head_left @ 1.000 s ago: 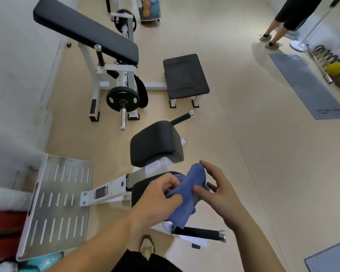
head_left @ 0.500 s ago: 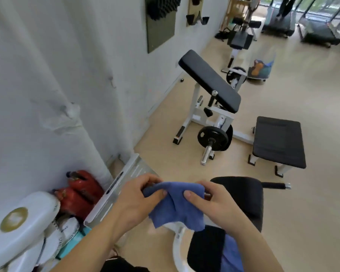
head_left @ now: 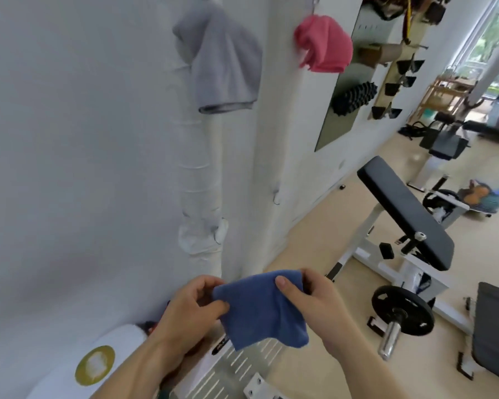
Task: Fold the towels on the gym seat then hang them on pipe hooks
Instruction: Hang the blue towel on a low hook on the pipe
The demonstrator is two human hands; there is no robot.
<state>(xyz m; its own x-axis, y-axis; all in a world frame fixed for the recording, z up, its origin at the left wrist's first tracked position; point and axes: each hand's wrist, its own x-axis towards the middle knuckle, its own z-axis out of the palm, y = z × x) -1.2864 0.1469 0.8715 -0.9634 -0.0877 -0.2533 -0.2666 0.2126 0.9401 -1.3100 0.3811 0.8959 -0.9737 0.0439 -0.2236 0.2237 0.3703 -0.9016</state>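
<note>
Blue folded towel (head_left: 260, 309) is off the seat now, left hand (head_left: 185, 309) and right hand (head_left: 314, 306) each pinching a top corner, facing the white wrapped pipe (head_left: 202, 182), so hanging's probably next.

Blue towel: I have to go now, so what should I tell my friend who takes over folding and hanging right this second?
Left hand pinches the blue towel at its top left corner; right hand pinches the top right corner. The towel hangs folded between them, in front of the wrapped pipe.
Done: the grey towel and the pink towel already hang high up by the pipe.
Left: hang the blue one; a small hook lower on the wall looks free. Whether more towels wait on the seat is out of view.
</note>
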